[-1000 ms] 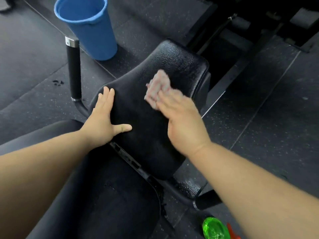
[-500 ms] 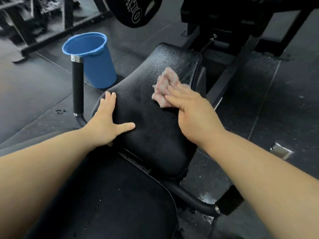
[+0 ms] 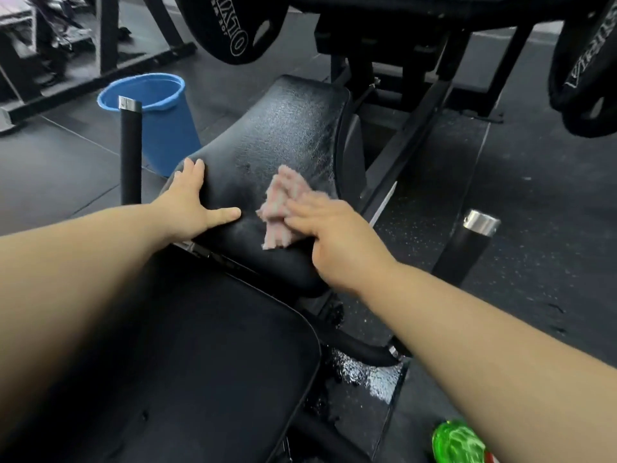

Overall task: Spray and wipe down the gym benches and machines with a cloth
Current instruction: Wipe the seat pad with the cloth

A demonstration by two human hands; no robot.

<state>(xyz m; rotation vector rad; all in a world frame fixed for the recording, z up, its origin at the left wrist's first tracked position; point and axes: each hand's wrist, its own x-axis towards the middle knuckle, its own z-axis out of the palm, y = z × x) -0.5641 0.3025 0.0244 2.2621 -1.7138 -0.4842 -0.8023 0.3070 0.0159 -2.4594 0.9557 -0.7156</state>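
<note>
A black padded seat point(image 3: 287, 128) of a gym machine slopes up in front of me, its far part wet with spray droplets. My right hand point(image 3: 334, 235) presses a crumpled pink cloth point(image 3: 282, 208) flat against the near half of the seat, fingers straight and blurred by motion. My left hand point(image 3: 190, 202) rests flat on the seat's left edge, fingers spread and thumb pointing right. A larger black back pad point(image 3: 187, 369) lies below my arms. A green spray bottle point(image 3: 457, 442) stands on the floor at the bottom right, partly hidden by my right forearm.
A blue bucket point(image 3: 160, 118) stands on the rubber floor left of the seat, behind an upright black handle point(image 3: 131, 155). A second handle point(image 3: 474, 242) rises at the right. Weight plates point(image 3: 233, 28) hang above and at the right point(image 3: 587, 71). A wet patch point(image 3: 370, 372) shines beneath the frame.
My right hand has dragged the cloth from the seat's upper right down toward its near middle. The left hand stays on the left edge. The view has tilted up, showing the plates.
</note>
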